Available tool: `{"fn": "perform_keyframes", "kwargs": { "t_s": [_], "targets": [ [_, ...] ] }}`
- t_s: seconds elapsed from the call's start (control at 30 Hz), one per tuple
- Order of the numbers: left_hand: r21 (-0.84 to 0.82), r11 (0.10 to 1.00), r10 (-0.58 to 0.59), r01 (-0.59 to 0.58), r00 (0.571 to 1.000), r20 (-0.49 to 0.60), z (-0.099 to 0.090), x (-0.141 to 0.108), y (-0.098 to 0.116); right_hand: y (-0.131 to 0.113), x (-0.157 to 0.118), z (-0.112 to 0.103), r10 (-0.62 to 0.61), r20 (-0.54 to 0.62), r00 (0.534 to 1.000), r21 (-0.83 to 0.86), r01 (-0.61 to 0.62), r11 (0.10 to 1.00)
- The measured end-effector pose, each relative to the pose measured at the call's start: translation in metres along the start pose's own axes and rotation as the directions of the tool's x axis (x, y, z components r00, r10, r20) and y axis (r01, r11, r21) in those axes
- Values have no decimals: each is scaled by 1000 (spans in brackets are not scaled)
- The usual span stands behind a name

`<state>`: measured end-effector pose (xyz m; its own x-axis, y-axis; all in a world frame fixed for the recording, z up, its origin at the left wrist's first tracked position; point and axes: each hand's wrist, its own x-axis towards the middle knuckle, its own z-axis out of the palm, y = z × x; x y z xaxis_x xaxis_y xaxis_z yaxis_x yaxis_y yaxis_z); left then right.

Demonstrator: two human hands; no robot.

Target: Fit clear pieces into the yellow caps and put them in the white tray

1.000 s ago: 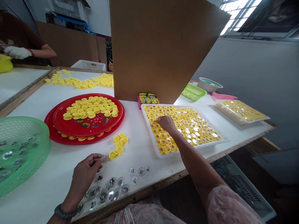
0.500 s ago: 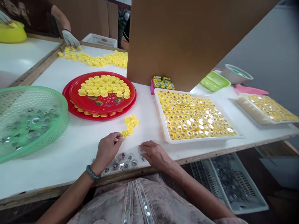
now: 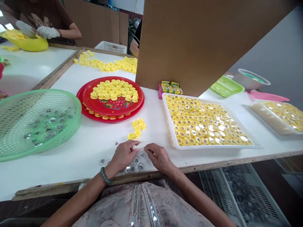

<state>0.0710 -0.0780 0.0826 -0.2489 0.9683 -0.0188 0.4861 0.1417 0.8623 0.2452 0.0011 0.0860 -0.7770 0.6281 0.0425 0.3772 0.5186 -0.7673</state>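
Note:
My left hand (image 3: 125,155), with a beaded bracelet (image 3: 105,175) at the wrist, hovers over small clear discs with dark prints. Its thumb and forefinger are apart, and nothing shows between them. Close by on the right, my right hand (image 3: 159,157) has its fingers bent and drawn together beside a clear disc (image 3: 142,155); whatever is between its fingertips is hidden. More clear discs (image 3: 136,160) lie under and around the left hand near the table edge. Just beyond my hands is a small cluster of yellow round cups (image 3: 138,127).
Stacked red trays (image 3: 107,110) with yellow cups stand ahead; a green basket (image 3: 78,123) with clear discs is at left. A white tray (image 3: 174,138) of filled yellow pieces sits right, before a cardboard panel (image 3: 184,47). Across the table, a person's gloved hands (image 3: 48,32) work at a yellow bowl (image 3: 35,45).
My left hand has drawn back from the yellow cups toward my right hand. The view has shifted left. Across the table, the gloved hand has moved from the loose cups to the yellow bowl.

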Motion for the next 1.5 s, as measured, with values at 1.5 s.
{"fn": "perform_keyframes", "kwargs": {
  "t_s": [1.5],
  "targets": [
    [365,922,133,-131,991,20,-35,32,-19,-13,19,3,-26,-142,990,60,35,998]
  ]
}}
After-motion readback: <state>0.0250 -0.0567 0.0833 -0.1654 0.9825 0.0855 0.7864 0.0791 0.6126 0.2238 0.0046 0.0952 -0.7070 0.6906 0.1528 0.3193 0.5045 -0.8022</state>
